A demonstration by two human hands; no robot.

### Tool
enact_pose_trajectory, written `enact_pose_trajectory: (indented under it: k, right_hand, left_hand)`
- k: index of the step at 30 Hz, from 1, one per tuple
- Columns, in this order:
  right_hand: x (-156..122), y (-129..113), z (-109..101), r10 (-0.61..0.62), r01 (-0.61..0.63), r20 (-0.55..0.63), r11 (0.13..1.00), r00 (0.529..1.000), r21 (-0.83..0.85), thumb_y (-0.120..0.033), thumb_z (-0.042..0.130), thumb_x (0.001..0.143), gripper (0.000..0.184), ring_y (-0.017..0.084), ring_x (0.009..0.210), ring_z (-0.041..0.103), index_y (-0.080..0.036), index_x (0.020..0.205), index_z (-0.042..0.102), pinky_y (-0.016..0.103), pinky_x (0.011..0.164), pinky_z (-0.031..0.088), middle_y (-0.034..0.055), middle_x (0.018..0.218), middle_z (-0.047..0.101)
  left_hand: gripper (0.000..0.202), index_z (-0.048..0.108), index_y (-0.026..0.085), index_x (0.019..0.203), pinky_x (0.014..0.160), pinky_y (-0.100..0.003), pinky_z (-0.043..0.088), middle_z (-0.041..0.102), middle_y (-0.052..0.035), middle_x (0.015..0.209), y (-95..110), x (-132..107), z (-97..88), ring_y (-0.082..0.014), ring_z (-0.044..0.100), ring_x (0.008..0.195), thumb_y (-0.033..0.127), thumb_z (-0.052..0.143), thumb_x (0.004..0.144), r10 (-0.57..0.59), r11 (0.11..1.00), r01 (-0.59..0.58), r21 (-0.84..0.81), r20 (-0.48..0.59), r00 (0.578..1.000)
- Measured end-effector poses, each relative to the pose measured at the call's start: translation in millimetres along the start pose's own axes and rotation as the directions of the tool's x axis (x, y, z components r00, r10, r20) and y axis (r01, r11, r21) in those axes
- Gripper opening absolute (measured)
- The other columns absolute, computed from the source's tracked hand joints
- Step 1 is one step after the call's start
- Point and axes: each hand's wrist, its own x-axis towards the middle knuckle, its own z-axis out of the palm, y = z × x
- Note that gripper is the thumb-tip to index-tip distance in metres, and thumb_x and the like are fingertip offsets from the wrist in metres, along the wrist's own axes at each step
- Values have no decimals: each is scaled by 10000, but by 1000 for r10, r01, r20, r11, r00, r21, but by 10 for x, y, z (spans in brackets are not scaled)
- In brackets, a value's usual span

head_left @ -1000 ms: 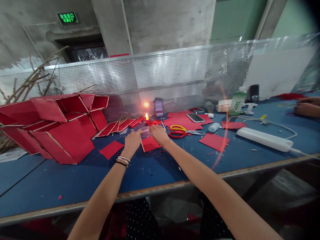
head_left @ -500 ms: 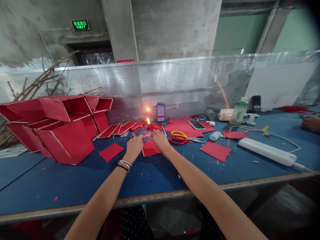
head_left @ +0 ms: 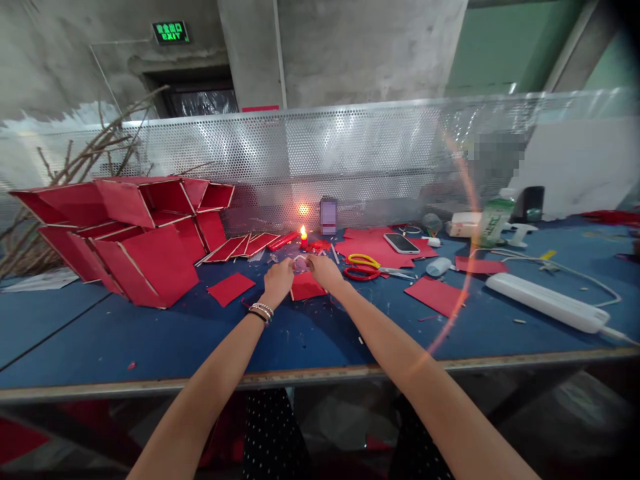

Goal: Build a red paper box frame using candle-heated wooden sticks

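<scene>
My left hand (head_left: 279,283) and my right hand (head_left: 325,272) meet over the middle of the blue table, both closed at the fingertips. Between them they pinch a thin pale strip (head_left: 300,259), which looks bent upward; its ends are hidden in the fingers. Just below it lies a red paper piece (head_left: 307,287) with a light edge. A lit red candle (head_left: 303,240) stands right behind the hands. Left of my left hand is a flat red card (head_left: 231,289). Scissors with yellow and red handles (head_left: 364,267) rest beside my right hand.
A large red paneled structure (head_left: 155,267) stands at the left, with dry branches behind it. To the right are a phone (head_left: 401,243), red sheets, a white power strip (head_left: 545,303) and a green bottle (head_left: 493,223). A perforated metal screen (head_left: 250,153) borders the back.
The strip between my hands looked straighter before and now arches upward. My hands remain close together over the red paper piece. The camera view has shifted slightly.
</scene>
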Motion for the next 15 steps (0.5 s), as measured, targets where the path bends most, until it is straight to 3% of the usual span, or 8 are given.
enact_pose_trajectory:
  k: [6, 10, 12, 15]
  right_hand:
    - [-21, -96, -14, -68, 71, 52, 996, 996, -55, -241, 347, 927, 288, 204, 930, 634, -158, 1082, 575, 270, 767, 450, 124, 1004, 662]
    - [-41, -85, -68, -38, 39, 10, 997, 999, -67, -254, 322, 935, 305, 212, 941, 630, -155, 1086, 568, 281, 767, 454, 137, 1014, 658]
    - [-58, -56, -90, -28, 29, 16, 998, 999, -51, -258, 316, 937, 313, 214, 945, 629, -152, 1090, 567, 278, 766, 453, 142, 1010, 658]
    - [-78, -63, -82, -84, 85, 36, 996, 996, -16, -261, 297, 943, 325, 211, 940, 631, -157, 1104, 559, 269, 754, 452, 130, 1007, 661]
  left_hand:
    - [379, 643, 244, 945, 776, -303, 437, 673, -64, 985, -140, 99, -1, -204, 610, 926, 371, 286, 918, -115, 976, 114, -187, 4, 993]
    - [343, 649, 209, 913, 701, -261, 435, 671, -39, 828, -243, 156, 40, -162, 608, 782, 357, 340, 900, 19, 933, -39, -357, -61, 998]
    - [336, 650, 180, 914, 618, -237, 429, 647, -26, 736, -271, 186, 80, -127, 575, 639, 361, 369, 886, 62, 831, -67, -552, -28, 998]
    - [342, 637, 133, 957, 538, -215, 417, 644, -38, 774, -285, 223, 134, -79, 517, 521, 376, 418, 857, -31, 559, 70, -826, 63, 997]
